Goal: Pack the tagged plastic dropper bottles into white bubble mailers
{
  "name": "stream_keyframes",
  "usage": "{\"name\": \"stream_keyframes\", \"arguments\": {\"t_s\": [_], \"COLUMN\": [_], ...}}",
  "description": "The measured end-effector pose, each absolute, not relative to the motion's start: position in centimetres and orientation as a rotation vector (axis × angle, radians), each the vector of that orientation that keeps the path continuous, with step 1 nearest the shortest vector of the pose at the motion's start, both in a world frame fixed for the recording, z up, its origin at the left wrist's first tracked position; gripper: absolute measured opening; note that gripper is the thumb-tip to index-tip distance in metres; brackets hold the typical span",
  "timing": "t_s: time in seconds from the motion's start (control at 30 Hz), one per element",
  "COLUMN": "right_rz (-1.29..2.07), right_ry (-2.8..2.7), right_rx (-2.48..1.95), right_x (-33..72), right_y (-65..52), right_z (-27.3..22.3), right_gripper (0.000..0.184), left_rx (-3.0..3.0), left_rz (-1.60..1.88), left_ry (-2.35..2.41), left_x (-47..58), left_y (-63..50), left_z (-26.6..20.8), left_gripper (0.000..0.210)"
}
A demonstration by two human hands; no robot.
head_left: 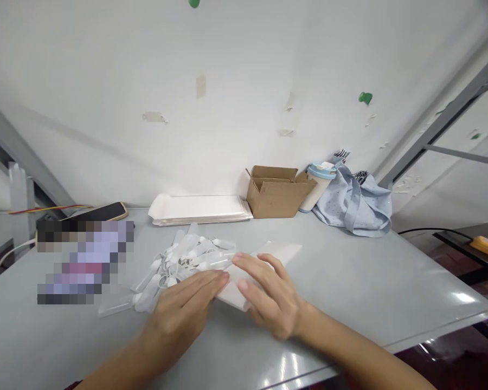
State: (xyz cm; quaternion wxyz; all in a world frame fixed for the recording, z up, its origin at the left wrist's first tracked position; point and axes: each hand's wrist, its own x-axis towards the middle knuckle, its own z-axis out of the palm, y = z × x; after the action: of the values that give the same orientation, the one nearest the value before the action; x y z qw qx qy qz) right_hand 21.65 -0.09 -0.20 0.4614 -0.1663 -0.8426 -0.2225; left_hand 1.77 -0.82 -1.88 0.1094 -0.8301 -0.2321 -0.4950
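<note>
A folded piece of thin white paper [282,254] lies slantwise on the grey table, partly under both hands. My left hand [187,306] has its fingers held together, their tips at the paper's near left end; its thumb is hidden. From the right, my right hand [270,298] rests over the paper with fingers spread and thumb apart, touching its top. Just behind my left hand sits a loose pile of clear plastic tubes with white caps and small loops [187,254]. Several of these pieces reach close to the paper and my right fingertips.
Along the wall stand a stack of white paper sleeves [203,208], an open cardboard box [274,197], a blue-lidded cup [315,189] and a light blue cloth bag [361,208]. On the left lie a phone [106,211] and a blurred-out purple item [93,262]. The table's front edge [423,341] runs nearby.
</note>
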Motion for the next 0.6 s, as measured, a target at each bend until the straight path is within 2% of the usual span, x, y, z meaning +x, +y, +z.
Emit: {"name": "stream_keyframes", "arguments": {"t_s": [0.1,0.27,0.43,0.6], "right_rz": [-0.59,-0.673,-0.737,-0.577], "right_ry": [-2.091,-2.294,-2.468,-2.486], "right_rx": [-0.345,-0.376,-0.828,-1.088], "right_x": [21.7,22.3,24.7,26.9], "right_y": [-0.4,0.6,4.3,7.2], "right_z": [0.5,0.7,0.2,-1.0], "right_gripper": [0.018,0.017,0.027,0.039], "left_rx": [-2.542,-2.757,-2.842,-2.904], "left_rz": [-1.48,-1.154,-0.978,-0.875], "left_ry": [-0.752,-0.861,-0.891,-0.835], "left_x": [2.4,2.8,2.8,2.8], "left_y": [-1.0,-0.9,-1.1,-1.6], "left_z": [-2.3,-3.1,-3.3,-3.0], "left_gripper": [0.026,0.019,0.021,0.026]}}
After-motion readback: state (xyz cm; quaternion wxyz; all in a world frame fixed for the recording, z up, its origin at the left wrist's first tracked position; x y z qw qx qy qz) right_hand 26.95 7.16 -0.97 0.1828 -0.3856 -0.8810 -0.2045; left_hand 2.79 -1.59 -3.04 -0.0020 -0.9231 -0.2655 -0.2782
